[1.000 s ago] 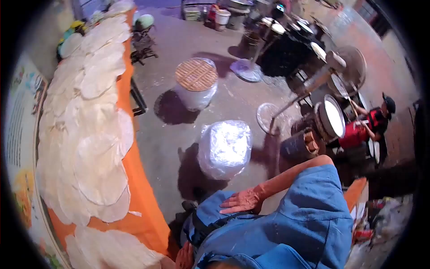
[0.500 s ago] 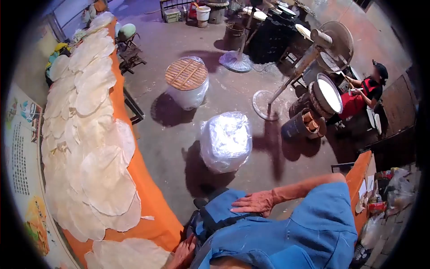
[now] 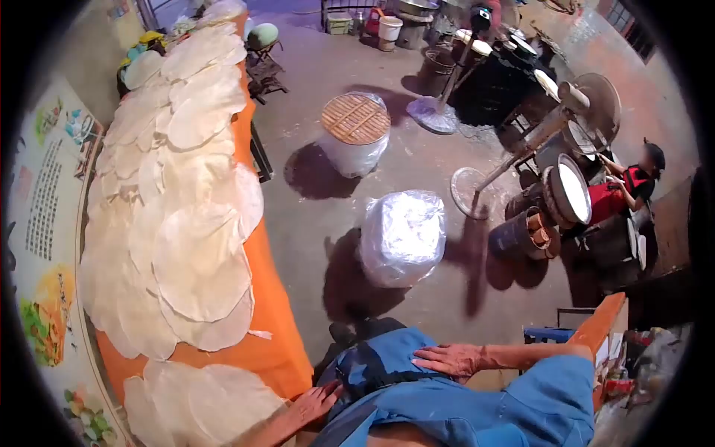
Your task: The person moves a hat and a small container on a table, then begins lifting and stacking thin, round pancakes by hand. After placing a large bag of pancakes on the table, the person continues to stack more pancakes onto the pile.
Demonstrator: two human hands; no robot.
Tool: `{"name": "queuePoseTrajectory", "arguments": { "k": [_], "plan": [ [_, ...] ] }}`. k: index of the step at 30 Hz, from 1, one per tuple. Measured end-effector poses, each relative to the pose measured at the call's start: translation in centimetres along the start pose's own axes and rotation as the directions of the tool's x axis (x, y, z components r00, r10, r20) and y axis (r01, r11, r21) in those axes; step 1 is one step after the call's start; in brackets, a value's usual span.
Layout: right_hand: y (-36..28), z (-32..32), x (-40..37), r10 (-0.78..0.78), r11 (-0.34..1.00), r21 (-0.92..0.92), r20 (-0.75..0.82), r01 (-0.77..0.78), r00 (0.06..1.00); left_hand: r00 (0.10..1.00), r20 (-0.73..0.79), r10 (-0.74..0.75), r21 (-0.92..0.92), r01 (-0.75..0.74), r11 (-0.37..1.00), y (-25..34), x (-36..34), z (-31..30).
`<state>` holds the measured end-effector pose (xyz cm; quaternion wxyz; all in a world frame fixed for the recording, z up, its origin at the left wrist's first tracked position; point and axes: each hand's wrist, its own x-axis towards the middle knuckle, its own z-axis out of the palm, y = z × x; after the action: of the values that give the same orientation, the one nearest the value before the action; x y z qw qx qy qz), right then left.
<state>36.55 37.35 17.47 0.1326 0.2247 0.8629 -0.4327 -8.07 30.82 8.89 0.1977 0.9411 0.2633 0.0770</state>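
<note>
My right hand (image 3: 450, 360) rests flat on the blue clothing (image 3: 395, 346) over my lap, with its fingers stretched out and nothing in it. At the orange table's near corner, my left hand (image 3: 316, 402) has its fingers extended against the dark blue cloth at my side; it too holds nothing. Thin, pale round sheets (image 3: 197, 276), like large pancakes, overlap along the long table with an orange cloth (image 3: 279, 328). Closest to my left forearm lies a separate group of these sheets (image 3: 197, 402).
Ahead on the floor stand a plastic-wrapped bundle (image 3: 404, 238) and a wrapped tub with a slatted bamboo lid (image 3: 356, 119). A stand fan (image 3: 596, 112) rises at the right. Beyond it, a person in a red apron (image 3: 609, 201) works beside a round white-topped pan (image 3: 572, 190).
The view has turned left, so the room's contents appear farther right. More of my left hand and forearm now shows beside the table. My right hand stays on my lap.
</note>
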Motion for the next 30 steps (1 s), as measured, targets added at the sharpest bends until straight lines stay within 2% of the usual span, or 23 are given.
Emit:
{"name": "queuePoseTrajectory", "arguments": {
  "k": [3, 7, 12, 16, 21, 24, 27, 30],
  "plan": [
    [-0.6, 0.6, -0.3, -0.016, 1.000, 0.025, -0.041, 0.017, 0.999, 0.999, 0.044, 0.011, -0.037, -0.009, 0.999, 0.1, -0.5, 1.3],
    [-0.9, 0.8, -0.6, 0.001, 0.999, 0.054, -0.024, 0.000, 1.000, 0.999, 0.042, 0.009, -0.058, -0.007, 0.998, 0.8, 0.8, -1.7],
    [0.9, 1.4, -0.9, -0.028, 0.999, -0.030, 0.007, 0.028, 1.000, 0.997, 0.055, -0.049, -0.103, 0.054, 0.993, 0.9, 1.7, -1.4],
    [2.2, 1.1, -2.4, -0.022, 1.000, -0.018, -0.001, 0.022, 1.000, 0.984, 0.155, -0.085, -0.126, 0.105, 0.986, 1.5, 4.1, -3.0],
    [3.7, 2.5, -5.3, -0.013, 1.000, 0.022, -0.144, 0.016, 0.990, 0.968, 0.243, -0.056, -0.294, 0.129, 0.947, 1.2, 7.5, -2.9],
    [4.2, 3.1, -7.4, 0.011, 0.998, 0.055, -0.182, -0.001, 0.983, 0.929, 0.368, -0.041, -0.289, 0.157, 0.944, 1.5, 10.2, -3.5],
    [4.8, 4.2, -9.4, 0.024, 0.998, 0.069, -0.243, -0.008, 0.970, 0.968, 0.252, 0.020, -0.341, 0.070, 0.937, 2.3, 13.4, -5.4],
    [4.9, 6.0, -11.3, 0.048, 0.996, 0.089, -0.302, -0.022, 0.952, 0.965, 0.256, 0.065, -0.370, 0.036, 0.928, 2.6, 15.2, -4.7]
  ]
}}
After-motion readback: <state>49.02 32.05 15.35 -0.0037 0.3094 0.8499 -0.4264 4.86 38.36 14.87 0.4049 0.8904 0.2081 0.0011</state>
